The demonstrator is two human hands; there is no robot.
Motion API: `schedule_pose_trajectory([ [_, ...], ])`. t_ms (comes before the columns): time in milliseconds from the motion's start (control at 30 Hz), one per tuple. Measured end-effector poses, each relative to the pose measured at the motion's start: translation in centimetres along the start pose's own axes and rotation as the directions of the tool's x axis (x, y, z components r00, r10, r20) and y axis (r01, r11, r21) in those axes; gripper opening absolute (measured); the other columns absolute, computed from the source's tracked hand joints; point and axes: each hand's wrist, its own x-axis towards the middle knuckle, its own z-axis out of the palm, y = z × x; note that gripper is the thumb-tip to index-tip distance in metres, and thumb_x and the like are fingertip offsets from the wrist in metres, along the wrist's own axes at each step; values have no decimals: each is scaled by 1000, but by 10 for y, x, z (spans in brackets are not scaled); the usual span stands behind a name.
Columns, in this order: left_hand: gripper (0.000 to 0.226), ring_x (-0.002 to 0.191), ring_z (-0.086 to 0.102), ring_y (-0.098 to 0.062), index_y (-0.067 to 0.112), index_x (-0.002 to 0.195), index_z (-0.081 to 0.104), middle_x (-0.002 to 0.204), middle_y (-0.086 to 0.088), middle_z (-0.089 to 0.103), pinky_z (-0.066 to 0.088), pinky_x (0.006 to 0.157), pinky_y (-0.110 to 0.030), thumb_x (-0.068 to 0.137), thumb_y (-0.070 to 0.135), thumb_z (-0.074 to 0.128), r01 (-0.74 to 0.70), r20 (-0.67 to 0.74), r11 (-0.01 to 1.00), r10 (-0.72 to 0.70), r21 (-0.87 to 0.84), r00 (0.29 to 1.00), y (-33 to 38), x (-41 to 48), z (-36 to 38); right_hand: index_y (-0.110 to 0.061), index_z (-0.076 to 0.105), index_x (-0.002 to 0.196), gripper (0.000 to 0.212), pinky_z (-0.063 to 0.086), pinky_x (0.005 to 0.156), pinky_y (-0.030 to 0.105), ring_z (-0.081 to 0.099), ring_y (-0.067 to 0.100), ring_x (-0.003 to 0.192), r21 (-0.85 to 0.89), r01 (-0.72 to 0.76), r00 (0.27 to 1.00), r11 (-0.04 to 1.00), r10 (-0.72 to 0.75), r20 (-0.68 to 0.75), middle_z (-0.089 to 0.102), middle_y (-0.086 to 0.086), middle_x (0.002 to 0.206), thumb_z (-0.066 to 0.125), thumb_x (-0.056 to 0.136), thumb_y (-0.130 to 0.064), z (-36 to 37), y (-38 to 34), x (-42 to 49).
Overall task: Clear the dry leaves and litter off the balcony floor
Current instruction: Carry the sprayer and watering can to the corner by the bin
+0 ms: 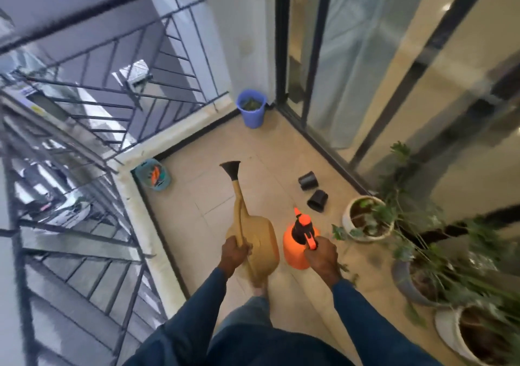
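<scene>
I see my left hand curled round the handle of the tan watering can and my right hand gripping the orange sprayer by its handle. A few leaves lie on the balcony floor just right of that hand; possibly dry, but the blur hides it.
</scene>
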Motion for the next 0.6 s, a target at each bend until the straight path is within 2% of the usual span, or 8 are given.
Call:
schedule_pose_trajectory([
  [67,14,85,62,-14,10,109,61,96,-2,66,55,76,-30,98,17,66,9,-4,999,-9,-31,1000,4,14,-25,-13,71,87,13,39,65,30,66,32,85,-23,26,1000,999,-26,-6,71,9,88,63,80,-6,12,-35,9],
  [167,3,89,67,-23,15,98,64,96,-6,68,59,91,-44,98,13,67,-30,6,996,31,-89,1000,13,49,-72,-16,66,76,11,40,62,30,66,34,81,-33,75,997,997,-74,26,71,11,82,64,77,-5,32,-101,35],
  [200,3,90,67,-24,14,97,64,95,-6,67,58,92,-45,98,12,66,-31,-4,995,31,-92,1000,18,57,-84,-17,66,76,12,40,62,30,66,33,81,-32,78,996,996,-76,34,71,10,82,64,78,-6,37,-119,43],
  [333,10,88,65,-18,4,108,62,102,-10,65,58,76,-31,99,9,64,8,-57,990,-16,-140,998,36,99,-129,-17,64,74,12,42,60,30,64,30,76,-49,149,986,988,-144,87,69,9,79,62,79,-6,55,-189,80],
  [367,13,90,64,-19,4,110,62,104,-10,65,58,76,-32,98,9,65,11,-67,989,-21,-151,998,41,108,-139,-15,64,75,11,41,59,29,63,29,75,-53,164,983,985,-158,95,68,8,78,62,80,-5,57,-204,87],
  [500,19,105,65,-33,7,112,62,111,-14,65,59,93,-52,96,14,69,41,-89,983,-58,-181,994,64,159,-172,-9,69,89,11,36,54,25,59,23,75,-60,230,966,971,-220,138,65,4,81,62,84,-2,66,-268,130],
  [600,22,104,67,-38,2,113,64,109,-18,67,60,87,-50,96,16,69,69,-119,974,-97,-215,988,89,198,-194,-10,70,87,12,39,59,26,60,23,74,-62,250,960,966,-239,146,67,5,80,61,83,-3,73,-312,168],
])
